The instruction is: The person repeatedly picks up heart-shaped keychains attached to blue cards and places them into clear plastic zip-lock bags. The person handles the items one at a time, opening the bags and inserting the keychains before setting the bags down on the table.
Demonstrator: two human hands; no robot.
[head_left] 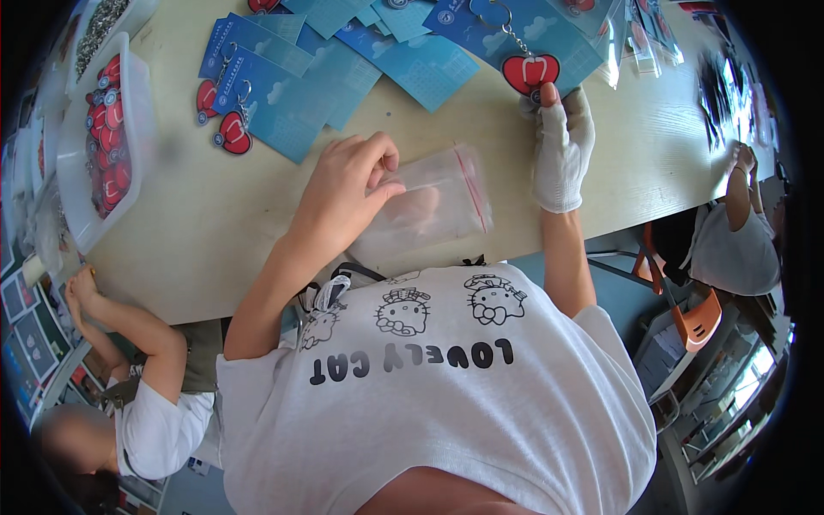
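Note:
My right hand (565,159), in a white glove with the thumb tip bare, grips a blue printed card (549,30) at its near edge. A red heart-shaped keychain (530,74) hangs by its chain over that card, just beside my thumb. My bare left hand (348,180) hovers over clear zip bags (446,202) with a red seal line, lying near the table edge. Its fingers are bent, and a gap shows between thumb and index finger; whether the thumb touches the bag I cannot tell.
Several blue cards (283,99) lie overlapping at the back, with heart keychains (233,133) on some. A white bin (137,146) of red heart pieces stands at the left. Bagged items (648,39) lie back right. Other people sit at left (163,421) and right (734,245), near an orange chair (697,320).

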